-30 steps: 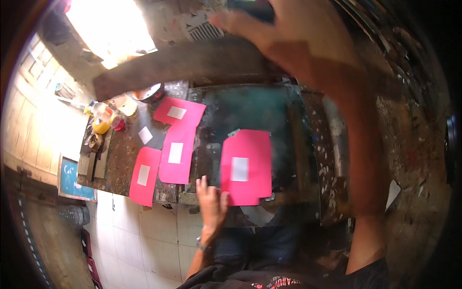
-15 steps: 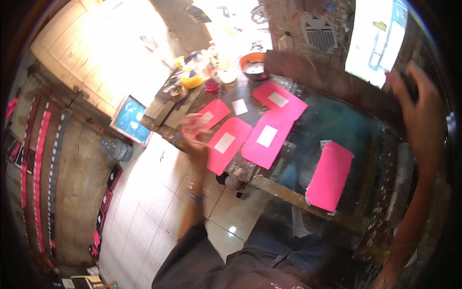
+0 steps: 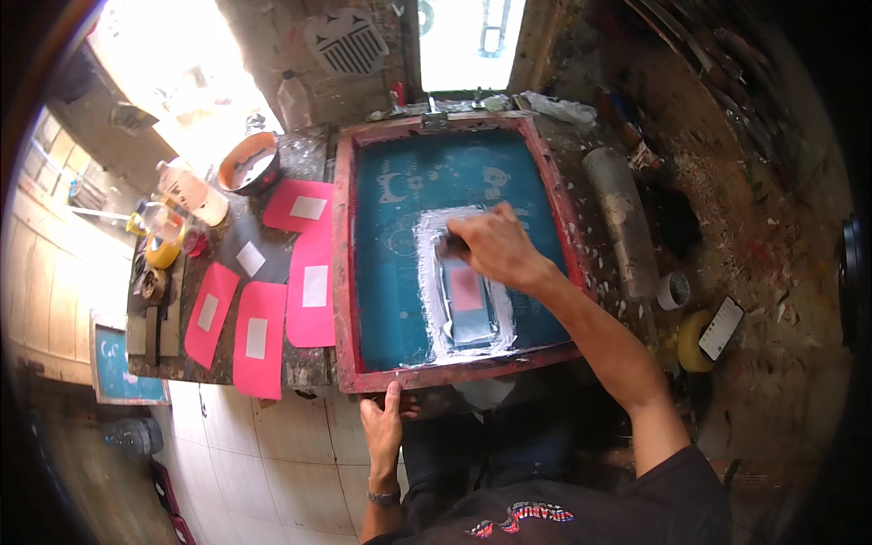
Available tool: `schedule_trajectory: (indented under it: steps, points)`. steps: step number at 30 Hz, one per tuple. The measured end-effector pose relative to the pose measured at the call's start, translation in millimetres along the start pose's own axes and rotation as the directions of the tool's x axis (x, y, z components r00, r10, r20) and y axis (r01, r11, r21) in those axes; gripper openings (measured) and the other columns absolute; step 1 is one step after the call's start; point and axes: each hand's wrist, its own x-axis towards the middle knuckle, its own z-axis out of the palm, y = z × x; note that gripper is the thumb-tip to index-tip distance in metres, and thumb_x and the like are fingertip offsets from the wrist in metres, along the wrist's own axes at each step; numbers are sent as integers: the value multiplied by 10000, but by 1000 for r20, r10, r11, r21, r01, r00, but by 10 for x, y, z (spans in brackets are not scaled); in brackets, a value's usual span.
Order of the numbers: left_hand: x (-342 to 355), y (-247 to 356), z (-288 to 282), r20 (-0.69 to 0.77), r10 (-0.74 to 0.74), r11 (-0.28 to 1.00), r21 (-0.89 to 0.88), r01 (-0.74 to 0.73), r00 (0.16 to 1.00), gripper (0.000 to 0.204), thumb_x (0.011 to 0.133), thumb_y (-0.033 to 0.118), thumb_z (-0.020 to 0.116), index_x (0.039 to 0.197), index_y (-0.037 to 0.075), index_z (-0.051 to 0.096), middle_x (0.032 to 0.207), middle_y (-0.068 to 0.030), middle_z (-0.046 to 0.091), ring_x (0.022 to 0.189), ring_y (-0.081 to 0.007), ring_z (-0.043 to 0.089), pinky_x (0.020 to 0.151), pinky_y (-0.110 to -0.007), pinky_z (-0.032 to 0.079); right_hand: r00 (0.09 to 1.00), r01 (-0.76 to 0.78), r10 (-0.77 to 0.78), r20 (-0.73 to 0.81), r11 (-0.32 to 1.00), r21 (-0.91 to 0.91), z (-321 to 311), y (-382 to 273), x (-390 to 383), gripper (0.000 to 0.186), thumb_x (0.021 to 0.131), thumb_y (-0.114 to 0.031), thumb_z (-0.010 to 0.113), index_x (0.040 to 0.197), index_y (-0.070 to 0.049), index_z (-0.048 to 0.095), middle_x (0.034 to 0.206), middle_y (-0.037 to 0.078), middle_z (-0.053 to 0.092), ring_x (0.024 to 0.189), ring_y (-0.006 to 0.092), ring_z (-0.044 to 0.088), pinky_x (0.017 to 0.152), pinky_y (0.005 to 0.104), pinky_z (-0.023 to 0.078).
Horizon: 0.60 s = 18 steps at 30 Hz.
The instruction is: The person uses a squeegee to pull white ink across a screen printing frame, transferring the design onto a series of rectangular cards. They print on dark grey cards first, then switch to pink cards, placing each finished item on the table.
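Note:
A silk-screen frame with reddish wooden sides and teal mesh lies flat before me. My left hand grips its near left corner, thumb at the edge and fingers partly hidden beneath. My right hand is closed around a dark squeegee, mostly hidden by the fingers, over the mesh. White ink forms a thick rectangular border there. Inside it, a pink patch shows through the mesh.
Left of the frame, several pink pieces with white rectangles lie on the worktable. Behind them stand an orange-rimmed ink bowl and a whitish bottle. A phone and yellow tape roll are at right.
The screen frame now lies flat over where a pink piece was visible. My left hand has gone from the pink pieces to the frame; my right hand came down from the far right onto the mesh.

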Motion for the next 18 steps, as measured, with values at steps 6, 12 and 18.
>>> schedule_trajectory:
  steps: [6, 12, 18]
  points:
    - [-73, 39, -175, 35, -68, 997, -29, 69, 997, 393, 1049, 283, 672, 1078, -95, 568, 902, -215, 731, 748, -268, 749, 644, -370, 645, 994, 23, -22, 110, 1000, -5, 231, -658, -974, 196, 895, -107, 634, 1086, -122, 676, 879, 126, 704, 894, 303, 725, 1031, 595, 388]
    - [-37, 55, -177, 118, -77, 994, -71, 86, 990, 394, 1054, 269, 662, 1133, -98, 544, 967, -234, 729, 787, -290, 757, 670, -396, 661, 993, -22, 18, 117, 999, 35, 41, -114, -156, 98, 916, -154, 696, 1008, -132, 670, 901, 107, 742, 918, 300, 720, 1043, 607, 370]
    - [-75, 58, -179, 64, -95, 994, -50, 98, 993, 395, 1053, 259, 664, 1150, -102, 537, 959, -230, 725, 795, -284, 757, 685, -398, 664, 961, -16, 14, 276, 1000, 6, 51, -431, -469, 186, 888, -94, 654, 1074, -101, 648, 909, 142, 718, 948, 331, 731, 1063, 639, 348]
